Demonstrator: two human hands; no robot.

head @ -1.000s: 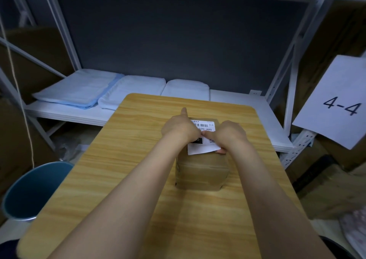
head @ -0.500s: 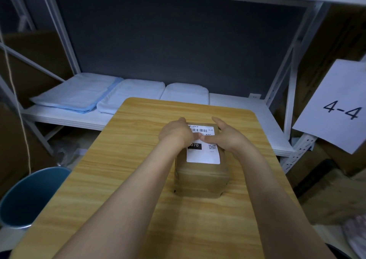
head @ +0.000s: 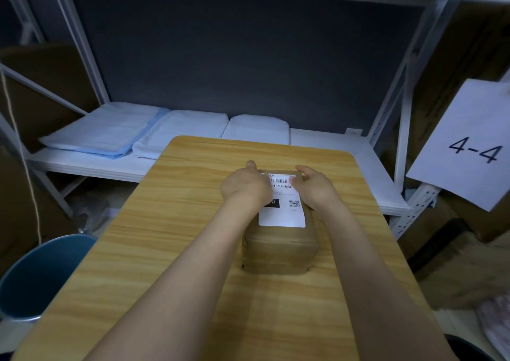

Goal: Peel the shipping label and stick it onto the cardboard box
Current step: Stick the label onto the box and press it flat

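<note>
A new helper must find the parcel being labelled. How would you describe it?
Find the wooden table before the white shelving. The small cardboard box sits mid-table, the only thing on it, a white barcoded shipping label on top.

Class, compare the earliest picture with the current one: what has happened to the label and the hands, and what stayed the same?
The shipping label, earlier pinched with its near edge lifted, now lies flat on the cardboard box. The left hand and right hand have opened and slid to its far end, pressing it down. The box stayed put on the table.
</note>
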